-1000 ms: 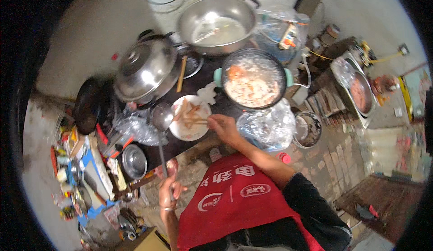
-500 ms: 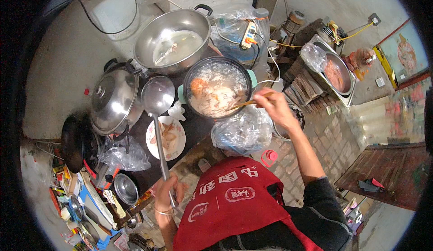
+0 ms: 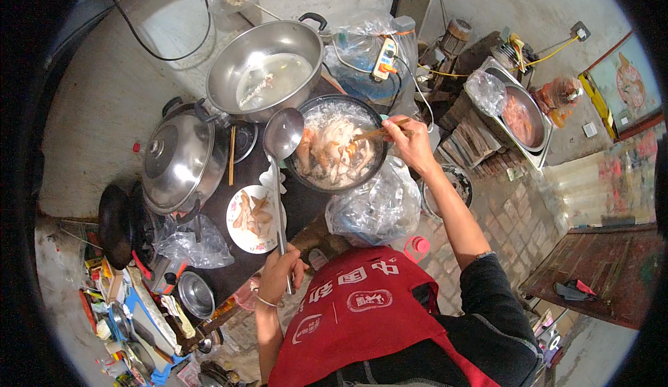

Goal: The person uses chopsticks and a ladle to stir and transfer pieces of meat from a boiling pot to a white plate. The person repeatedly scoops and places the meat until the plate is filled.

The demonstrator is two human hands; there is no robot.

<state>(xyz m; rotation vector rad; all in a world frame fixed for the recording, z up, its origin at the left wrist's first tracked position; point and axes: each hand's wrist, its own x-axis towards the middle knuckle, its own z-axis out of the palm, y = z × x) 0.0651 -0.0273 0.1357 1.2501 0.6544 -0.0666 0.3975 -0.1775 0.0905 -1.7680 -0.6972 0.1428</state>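
My left hand [image 3: 280, 275] is closed around the long handle of a steel ladle [image 3: 284, 133]. The ladle's bowl hangs at the left rim of a dark round pot [image 3: 299, 171], covering part of that rim. Inside the pot, pale pieces of meat [image 3: 341, 156] and an orange-brown piece lie in frothy liquid. With closed fingers, my right hand [image 3: 412, 145] grips wooden chopsticks [image 3: 376, 133] at the pot's right side, their tips among the meat. Left of the ladle handle, a flowered white plate [image 3: 235, 237] carries several pieces of meat [image 3: 254, 218].
Behind the pot stands a wide steel pan [image 3: 229, 56] with some liquid. A lidded steel pot [image 3: 179, 154] is at the left, near another pair of chopsticks [image 3: 232, 156]. A clear plastic bag [image 3: 376, 202] bulges before the pot. A power strip [image 3: 385, 58] with cords lies behind it.
The ladle has moved right to the pot's left rim, uncovering the chopsticks on the table. My left hand has shifted right; my right hand and its chopsticks have moved slightly away from me.
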